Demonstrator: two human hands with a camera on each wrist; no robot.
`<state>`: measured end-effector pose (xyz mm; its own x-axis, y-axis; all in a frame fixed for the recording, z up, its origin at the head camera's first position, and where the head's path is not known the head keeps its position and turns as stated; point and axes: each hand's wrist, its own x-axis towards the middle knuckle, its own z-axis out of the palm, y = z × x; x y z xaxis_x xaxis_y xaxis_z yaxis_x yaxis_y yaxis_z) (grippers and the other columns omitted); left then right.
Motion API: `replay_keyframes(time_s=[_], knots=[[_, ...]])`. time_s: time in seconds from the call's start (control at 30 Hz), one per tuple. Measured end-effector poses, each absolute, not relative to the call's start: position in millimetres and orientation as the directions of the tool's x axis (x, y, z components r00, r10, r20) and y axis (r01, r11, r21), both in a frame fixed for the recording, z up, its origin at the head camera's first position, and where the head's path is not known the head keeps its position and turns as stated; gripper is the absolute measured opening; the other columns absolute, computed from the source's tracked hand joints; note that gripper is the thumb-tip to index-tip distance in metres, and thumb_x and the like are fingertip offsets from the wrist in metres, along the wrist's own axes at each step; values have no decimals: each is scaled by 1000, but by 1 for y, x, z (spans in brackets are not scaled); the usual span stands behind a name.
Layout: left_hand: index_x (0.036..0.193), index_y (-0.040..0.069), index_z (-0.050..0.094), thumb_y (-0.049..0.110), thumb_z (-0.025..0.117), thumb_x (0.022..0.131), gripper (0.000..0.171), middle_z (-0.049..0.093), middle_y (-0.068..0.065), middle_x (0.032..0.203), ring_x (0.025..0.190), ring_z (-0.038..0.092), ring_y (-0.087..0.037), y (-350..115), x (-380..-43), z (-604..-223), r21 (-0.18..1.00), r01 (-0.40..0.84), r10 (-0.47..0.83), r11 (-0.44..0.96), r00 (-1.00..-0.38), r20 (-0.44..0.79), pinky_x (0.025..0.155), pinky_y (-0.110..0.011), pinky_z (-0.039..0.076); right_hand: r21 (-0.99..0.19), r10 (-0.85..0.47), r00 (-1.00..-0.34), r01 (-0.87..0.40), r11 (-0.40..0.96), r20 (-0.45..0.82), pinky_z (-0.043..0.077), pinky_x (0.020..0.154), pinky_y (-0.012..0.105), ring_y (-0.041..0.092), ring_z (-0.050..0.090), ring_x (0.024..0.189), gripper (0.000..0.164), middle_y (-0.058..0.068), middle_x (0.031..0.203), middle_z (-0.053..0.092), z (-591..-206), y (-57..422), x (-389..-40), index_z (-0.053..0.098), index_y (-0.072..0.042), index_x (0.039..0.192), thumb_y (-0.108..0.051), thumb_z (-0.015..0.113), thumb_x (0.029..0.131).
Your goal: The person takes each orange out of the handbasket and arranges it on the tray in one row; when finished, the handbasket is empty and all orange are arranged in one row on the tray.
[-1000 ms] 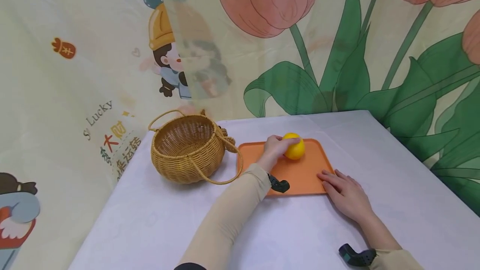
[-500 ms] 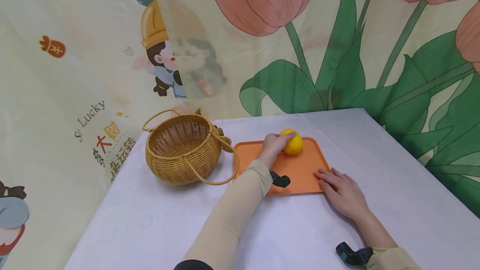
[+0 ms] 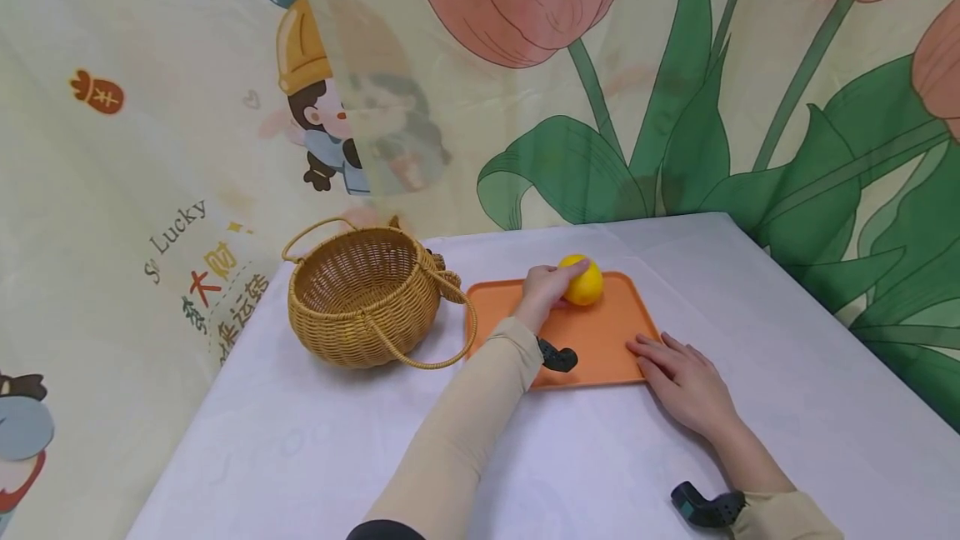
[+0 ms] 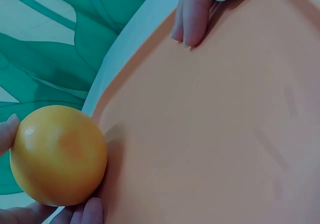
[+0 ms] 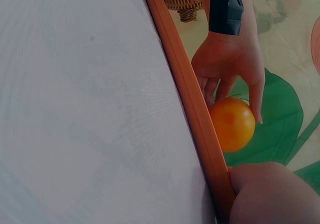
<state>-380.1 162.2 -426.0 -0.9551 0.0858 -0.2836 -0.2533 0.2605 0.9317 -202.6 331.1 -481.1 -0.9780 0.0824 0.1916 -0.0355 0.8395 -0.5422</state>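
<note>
A round yellow-orange orange [image 3: 587,283] is at the far part of a flat orange tray [image 3: 592,348]. My left hand [image 3: 543,290] grips it from the left, thumb over the top and fingers low on its side. In the left wrist view the orange [image 4: 59,154] shows between the thumb and the fingertips, close over the tray. My right hand [image 3: 688,386] rests at the tray's right edge with fingers nearly straight. The right wrist view shows the right thumb [image 5: 272,194] against the tray's rim [image 5: 185,84].
A round wicker basket [image 3: 363,298] stands left of the tray, one handle hanging toward the tray's left edge. A white cloth [image 3: 300,457] covers the table. Behind it hangs a printed curtain [image 3: 525,107] with tulips and cartoon figures. Each wrist wears a black camera.
The head view has turned slightly, so everything sits a little farther left and up. The left hand keeps its grip on the orange; the right hand stays at the tray's edge.
</note>
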Motion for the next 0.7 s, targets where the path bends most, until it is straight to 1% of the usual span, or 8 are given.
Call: replay_keyframes(time_s=[0.23,0.5,0.57,0.7], knots=[[126,3,67,57,82,82,71,64,-3,105,90,61,-20,162,-379,-427,938,-246,104,246,-955,-277,78,-32,58,-543,92,-976,-30,839,197,16,115,69,48,29,146,40,16,149,53,-482,331,-202,64,-11,141,-30,56,106],[140,5,61,59,79,84,80,64,-7,122,96,61,-20,159,-377,-427,940,-250,122,232,-951,-283,83,-32,58,-547,93,-978,-24,837,185,15,116,68,47,29,146,40,16,149,53,-481,330,-202,64,-11,141,-29,56,106],[140,5,61,60,79,84,81,64,-6,120,96,61,-20,158,-376,-425,943,-243,131,229,-952,-277,83,-32,58,-547,93,-978,-25,837,188,15,116,68,47,29,146,40,16,149,53,-480,330,-202,64,-11,141,-30,56,107],[136,6,63,61,79,83,79,64,-4,113,94,61,-20,157,-375,-422,944,-234,141,231,-952,-270,83,-33,58,-553,94,-978,-25,833,186,14,116,67,46,28,147,40,16,150,52,-480,330,-203,64,-11,141,-30,56,107]])
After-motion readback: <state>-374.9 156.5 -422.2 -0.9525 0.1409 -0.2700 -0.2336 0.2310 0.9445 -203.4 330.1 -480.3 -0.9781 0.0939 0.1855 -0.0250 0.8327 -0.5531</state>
